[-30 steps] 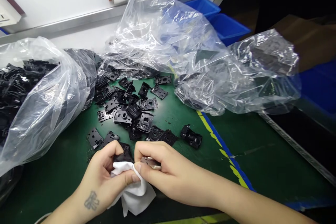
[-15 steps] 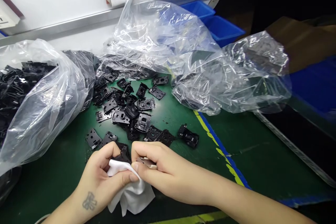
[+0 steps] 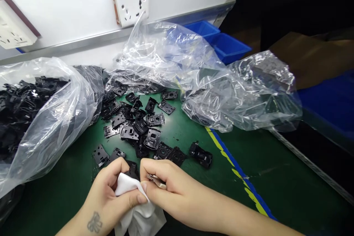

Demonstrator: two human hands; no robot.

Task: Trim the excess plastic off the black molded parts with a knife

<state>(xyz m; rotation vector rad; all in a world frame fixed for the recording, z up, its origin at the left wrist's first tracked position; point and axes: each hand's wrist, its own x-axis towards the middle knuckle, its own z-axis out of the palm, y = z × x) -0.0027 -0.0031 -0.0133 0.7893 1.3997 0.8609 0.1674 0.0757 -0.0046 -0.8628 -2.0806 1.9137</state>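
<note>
Above the green tabletop, your left hand was curled tight, its thumb pinning a white cloth, with a black part gripped just beyond the fabric. Your right hand, meeting the cloth's upper edge, was closed around a slim tool, mostly hidden. Loose black pieces lay farther back, between a filled clear bag and crumpled plastic.

- In the grip: cloth
- Beyond it: loose parts on the table
- Left of it: filled bag
- Beyond, rightward: another bag, bins behind
</note>
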